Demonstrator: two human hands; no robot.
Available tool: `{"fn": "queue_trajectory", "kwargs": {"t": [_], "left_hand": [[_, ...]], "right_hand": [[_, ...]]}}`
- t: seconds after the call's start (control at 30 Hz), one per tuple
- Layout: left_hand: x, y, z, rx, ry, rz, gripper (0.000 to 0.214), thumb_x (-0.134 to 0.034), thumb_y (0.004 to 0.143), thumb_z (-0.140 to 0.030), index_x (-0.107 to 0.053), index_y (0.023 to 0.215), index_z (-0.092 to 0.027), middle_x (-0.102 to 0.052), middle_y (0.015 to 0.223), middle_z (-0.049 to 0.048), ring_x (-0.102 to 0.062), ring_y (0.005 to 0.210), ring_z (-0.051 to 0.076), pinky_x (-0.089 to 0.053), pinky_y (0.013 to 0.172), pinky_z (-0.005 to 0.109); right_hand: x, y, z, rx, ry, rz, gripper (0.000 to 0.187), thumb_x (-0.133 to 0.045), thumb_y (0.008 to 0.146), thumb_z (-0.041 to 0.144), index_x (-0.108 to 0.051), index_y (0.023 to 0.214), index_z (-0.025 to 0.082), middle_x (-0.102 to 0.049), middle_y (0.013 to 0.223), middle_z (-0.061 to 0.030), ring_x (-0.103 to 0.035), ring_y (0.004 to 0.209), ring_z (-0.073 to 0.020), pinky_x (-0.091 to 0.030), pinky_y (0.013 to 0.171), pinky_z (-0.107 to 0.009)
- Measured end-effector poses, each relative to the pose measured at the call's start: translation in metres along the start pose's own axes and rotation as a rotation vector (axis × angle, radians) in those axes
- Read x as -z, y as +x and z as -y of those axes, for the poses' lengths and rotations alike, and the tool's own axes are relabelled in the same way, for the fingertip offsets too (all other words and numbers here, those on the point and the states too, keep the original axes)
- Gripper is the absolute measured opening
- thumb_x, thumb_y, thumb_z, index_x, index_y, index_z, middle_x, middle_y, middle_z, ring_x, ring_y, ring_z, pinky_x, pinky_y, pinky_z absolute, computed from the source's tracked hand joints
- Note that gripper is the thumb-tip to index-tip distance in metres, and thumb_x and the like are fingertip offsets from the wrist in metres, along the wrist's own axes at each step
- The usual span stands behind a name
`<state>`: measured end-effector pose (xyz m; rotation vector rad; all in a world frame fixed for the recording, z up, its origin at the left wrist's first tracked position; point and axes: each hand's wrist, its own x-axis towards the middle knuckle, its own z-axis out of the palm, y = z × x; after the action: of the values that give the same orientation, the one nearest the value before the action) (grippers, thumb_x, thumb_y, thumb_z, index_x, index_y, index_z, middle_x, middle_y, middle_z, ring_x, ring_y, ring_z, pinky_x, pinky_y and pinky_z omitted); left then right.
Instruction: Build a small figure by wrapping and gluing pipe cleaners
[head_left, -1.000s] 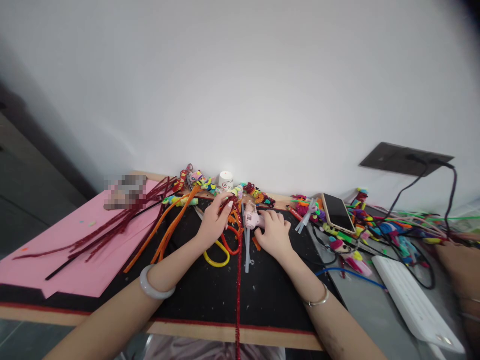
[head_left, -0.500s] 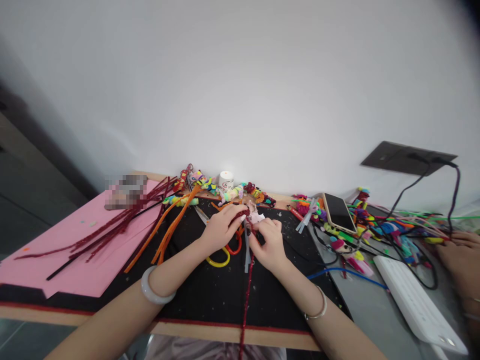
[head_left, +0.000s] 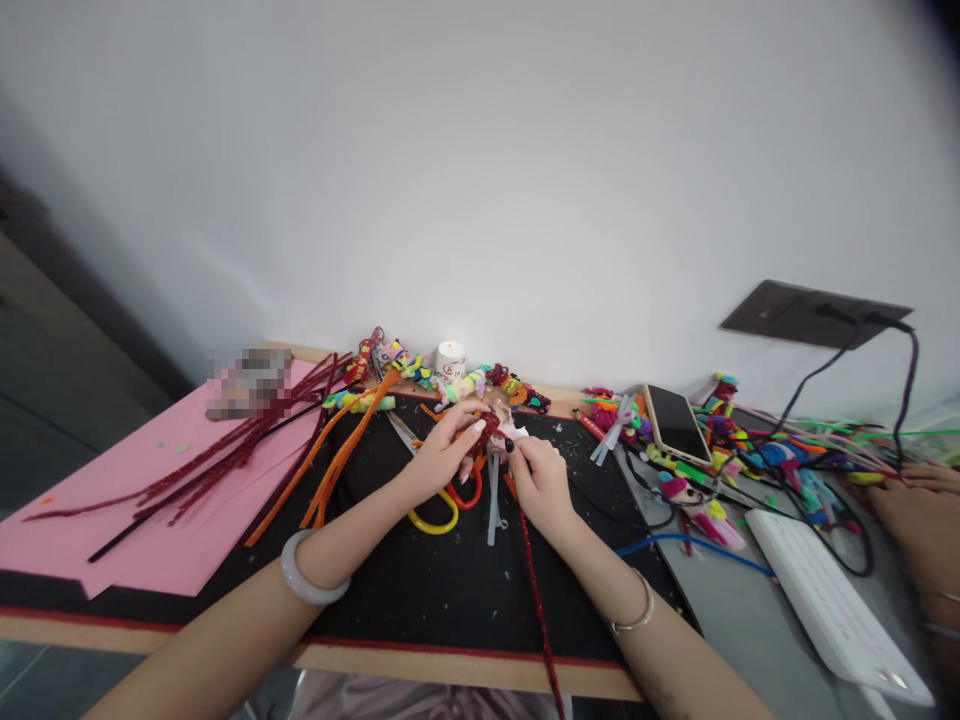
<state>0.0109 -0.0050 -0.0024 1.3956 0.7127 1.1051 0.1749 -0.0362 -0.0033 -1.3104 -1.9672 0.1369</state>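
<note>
Left fingers (head_left: 459, 420), right fingers (head_left: 529, 456) pinching red tinsel (head_left: 491, 427) — tail (head_left: 537, 592) crossing near edge of mat (head_left: 420, 600)

Through the head camera I see a wooden table (head_left: 420, 668) with a black mat (head_left: 420, 605) on it. On the left, a pink sheet (head_left: 150, 562) lies over the mat, with dark red pipe cleaners (head_left: 234, 452) on top. Orange pipe cleaners (head_left: 337, 465), scissors (head_left: 435, 530), glue sticks (head_left: 493, 510) and a partly hidden pink glue gun (head_left: 500, 410) are on the mat. On the right, a grey table (head_left: 716, 610) holds a white power strip (head_left: 836, 600).
</note>
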Motion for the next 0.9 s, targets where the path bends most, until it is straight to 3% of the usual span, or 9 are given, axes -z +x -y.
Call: {"fn": "queue_trajectory", "kwargs": {"t": [0.33,0.9], "left_hand": [[0.0,0.0,-0.001,0.173,-0.299,0.107,0.027,-0.046,0.088,-0.037,-0.044,0.111,-0.023,-0.054,0.078,-0.0009,-0.038,0.037,0.0,-0.031,0.033,0.011],[0.009,0.0,0.004,0.317,-0.518,0.252,0.022,-0.043,0.09,-0.033,-0.046,0.111,-0.026,-0.055,0.08,0.0012,-0.034,0.032,-0.002,-0.024,0.032,0.011]], "right_hand": [[-0.002,0.003,-0.002,-0.08,0.176,0.04,0.028,-0.04,0.088,0.022,-0.05,0.062,0.017,-0.049,0.055,0.002,-0.046,0.057,-0.012,-0.031,0.058,-0.024],[-0.009,0.008,-0.006,-0.357,0.917,0.192,0.03,-0.054,0.082,0.039,-0.061,0.063,0.016,-0.047,0.047,0.0042,-0.039,0.044,-0.0083,-0.028,0.047,-0.022]]}}
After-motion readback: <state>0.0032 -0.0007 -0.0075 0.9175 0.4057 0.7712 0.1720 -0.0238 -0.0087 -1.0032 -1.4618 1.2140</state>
